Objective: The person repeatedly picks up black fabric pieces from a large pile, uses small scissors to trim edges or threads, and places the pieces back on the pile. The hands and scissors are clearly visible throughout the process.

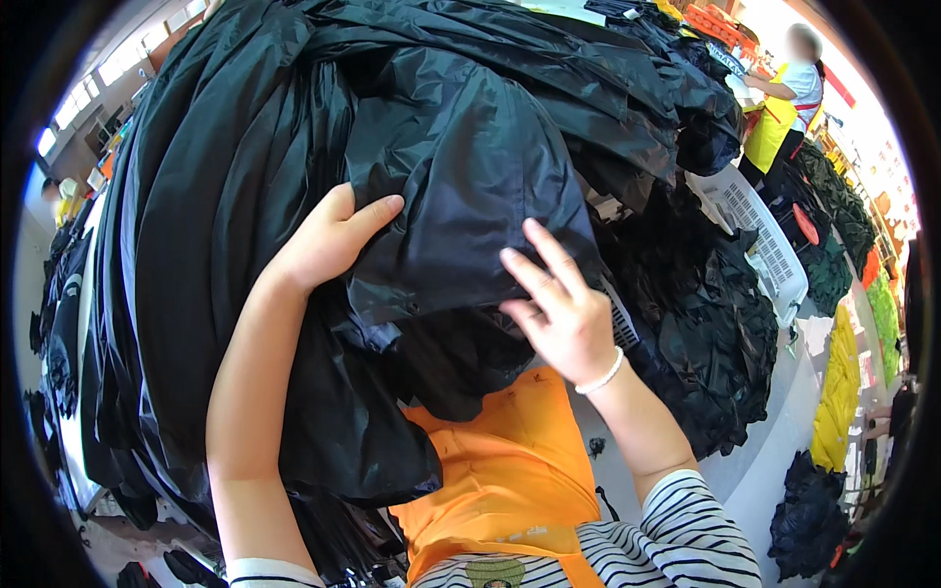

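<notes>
A large heap of shiny black fabric (225,196) lies in front of me and hangs down on the left. One panel of the black fabric (446,186), with a vertical seam and a hemmed lower edge, is spread over it. My left hand (331,240) grips the panel's left side, thumb on top and the other fingers hidden beneath or behind the cloth. At the panel's lower right, my right hand (561,309) has its fingers apart, the tips at or just over the cloth. Whether they touch it I cannot tell. A white bracelet (603,372) circles that wrist.
My orange apron (500,461) is close below the cloth. To the right sit crumpled black fabric (696,343) and a white plastic basket (755,235). Farther right lies yellow fabric (836,392). A person in a yellow apron (769,132) stands at the far right.
</notes>
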Tool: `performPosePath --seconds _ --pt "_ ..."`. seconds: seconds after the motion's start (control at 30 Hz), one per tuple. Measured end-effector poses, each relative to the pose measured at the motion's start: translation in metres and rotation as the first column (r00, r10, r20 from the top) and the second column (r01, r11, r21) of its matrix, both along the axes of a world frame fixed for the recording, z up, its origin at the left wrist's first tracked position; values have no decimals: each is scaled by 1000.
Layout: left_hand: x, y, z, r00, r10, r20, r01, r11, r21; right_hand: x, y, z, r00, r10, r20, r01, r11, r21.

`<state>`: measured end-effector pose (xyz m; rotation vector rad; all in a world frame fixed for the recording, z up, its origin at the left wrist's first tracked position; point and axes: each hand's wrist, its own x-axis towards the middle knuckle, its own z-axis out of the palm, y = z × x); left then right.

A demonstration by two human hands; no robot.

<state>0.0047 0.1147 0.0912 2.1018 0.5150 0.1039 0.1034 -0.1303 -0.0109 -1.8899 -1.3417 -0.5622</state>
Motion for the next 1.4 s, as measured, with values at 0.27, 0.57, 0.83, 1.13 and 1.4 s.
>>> performPosePath --seconds 0.27,0.57,0.83,1.13,1.4 --pt "14 -4 -33 907 22 421 -153 948 280 20 -19 17 992 46 -113 -28 987 159" --pt "9 -69 -10 765 -530 365 228 754 616 34 -2 47 590 394 -705 -278 919 280" --pt "12 -54 -22 884 -230 407 330 924 -195 34 -18 60 559 393 -730 -298 917 265" --pt "17 -65 -20 908 -126 400 249 929 -272 11 -6 53 993 110 -49 -97 971 217" --pt "9 -72 -22 854 -307 420 362 931 -56 14 -8 53 968 147 -203 -130 987 95"
